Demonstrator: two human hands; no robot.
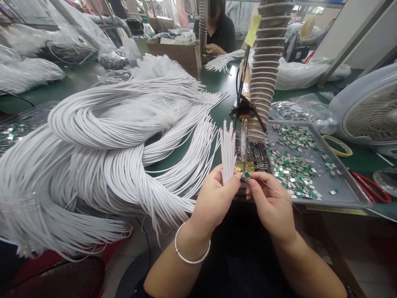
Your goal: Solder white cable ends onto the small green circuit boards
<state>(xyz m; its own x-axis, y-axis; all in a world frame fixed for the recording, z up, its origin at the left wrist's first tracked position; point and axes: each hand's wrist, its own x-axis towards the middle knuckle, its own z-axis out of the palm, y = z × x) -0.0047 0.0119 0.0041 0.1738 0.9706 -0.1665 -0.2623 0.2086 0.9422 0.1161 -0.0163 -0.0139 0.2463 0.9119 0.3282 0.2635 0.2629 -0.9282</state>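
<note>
My left grip (pixel 218 194) clasps white cables (pixel 228 155), my right grip (pixel 271 205) a green board (pixel 247 175); loose boards (pixel 287 169) at three o'clock and heaped cables (pixel 99 165) at nine seem unworked.

A pale fan (pixel 372 108) stands beside a yellow ring (pixel 343 154).

cables (pixel 102 165) lie heaped left of the left hand (pixel 214 198); a tray (pixel 345 192) of parts (pixel 294 174) sits right of the right hand (pixel 273 203), a fan (pixel 372 111) beyond it.
</note>
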